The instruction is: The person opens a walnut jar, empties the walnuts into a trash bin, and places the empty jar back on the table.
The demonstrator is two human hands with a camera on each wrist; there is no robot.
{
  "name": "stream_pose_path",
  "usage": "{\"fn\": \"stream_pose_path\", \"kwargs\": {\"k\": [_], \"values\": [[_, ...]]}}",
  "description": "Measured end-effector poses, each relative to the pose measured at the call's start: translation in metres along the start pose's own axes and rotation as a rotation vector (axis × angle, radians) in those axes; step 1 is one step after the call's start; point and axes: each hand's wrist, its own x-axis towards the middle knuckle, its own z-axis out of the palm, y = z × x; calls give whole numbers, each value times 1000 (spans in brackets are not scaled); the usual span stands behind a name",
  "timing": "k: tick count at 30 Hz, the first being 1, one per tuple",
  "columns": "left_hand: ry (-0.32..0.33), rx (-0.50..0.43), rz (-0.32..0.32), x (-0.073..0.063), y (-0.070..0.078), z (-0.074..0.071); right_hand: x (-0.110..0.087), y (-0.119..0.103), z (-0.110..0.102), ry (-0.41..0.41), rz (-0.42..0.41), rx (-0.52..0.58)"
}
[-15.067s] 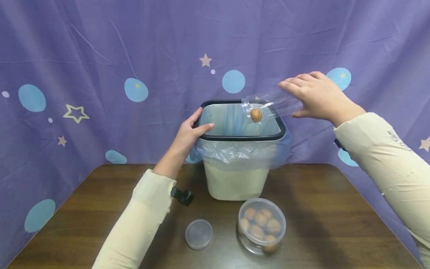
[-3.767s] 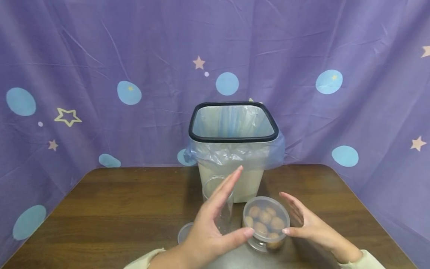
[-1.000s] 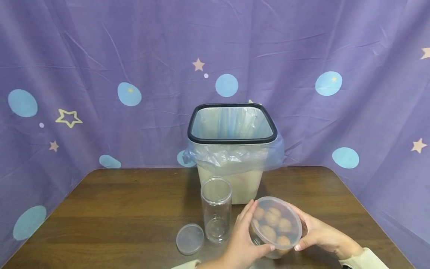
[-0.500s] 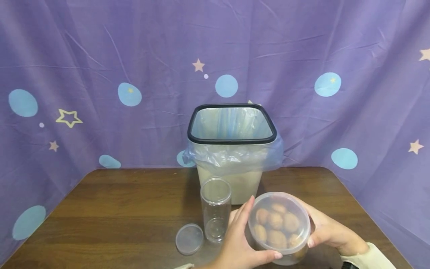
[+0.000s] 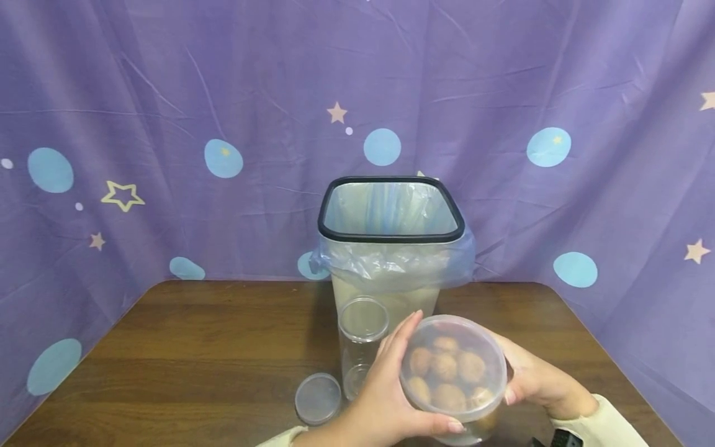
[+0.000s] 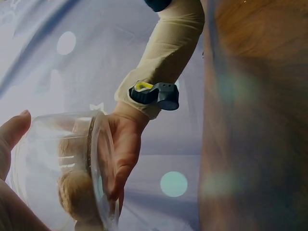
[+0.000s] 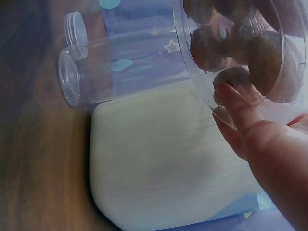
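Glossy clear plastic tub (image 6: 41, 144), rough-shelled walnuts (image 6: 76, 193), smooth bin (image 7: 149, 154), shiny crinkled plastic liner (image 5: 385, 266), wood-grained table (image 5: 223, 347)

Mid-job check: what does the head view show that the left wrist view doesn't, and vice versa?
Only head: the trash bin with its blue liner, the tall clear jar and the loose round lid.
Only left wrist: the yellow piece on the black strap over the right sleeve.
Both: the left hand and right hand holding the walnut jar, the purple curtain and wooden table.
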Motion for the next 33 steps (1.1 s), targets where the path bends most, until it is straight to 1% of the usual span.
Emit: {"fn": "stream_pose_path", "kwargs": {"k": [2, 5, 6, 7, 10, 13, 15, 17, 19, 20, 22, 24, 27, 28, 30, 33], "values": [[5, -13, -27, 1, 1, -3, 2, 0, -1, 2, 8, 9], [18, -42, -48, 1, 3, -5, 7, -1, -3, -13, 9, 26], [26, -51, -51, 0, 4, -6, 9, -1, -3, -16, 1, -6], [38, -60, -55, 0, 5, -6, 10, -3, -3, -13, 5, -5], [69, -79, -47, 0, 9, -8, 13, -8, -2, -11, 26, 45], [94, -97, -31, 0, 14, -12, 17, -17, 1, 31, 52, 63], [110, -108, -4, 1, 16, -16, 21, -23, 3, 69, 55, 13], [130, -114, 20, 1, 18, -20, 25, -30, 7, 125, 73, -50], [149, -112, 47, 3, 20, -24, 30, -37, 10, 173, 71, -146], [157, -106, 57, 3, 22, -27, 32, -40, 12, 199, 84, -179], [163, -112, 72, 5, 24, -31, 38, -44, 15, 225, 75, -222], [164, -114, 87, 7, 26, -34, 44, -44, 17, 236, 45, -250], [149, -137, 121, 9, 25, -39, 51, -44, 22, 257, 16, -243], [140, -143, 122, 9, 26, -41, 53, -44, 24, 272, 13, -248], [121, -146, 128, 11, 26, -45, 56, -45, 28, 308, 20, -281], [89, -141, 139, 14, 27, -53, 58, -46, 32, 374, 67, -355]]}}
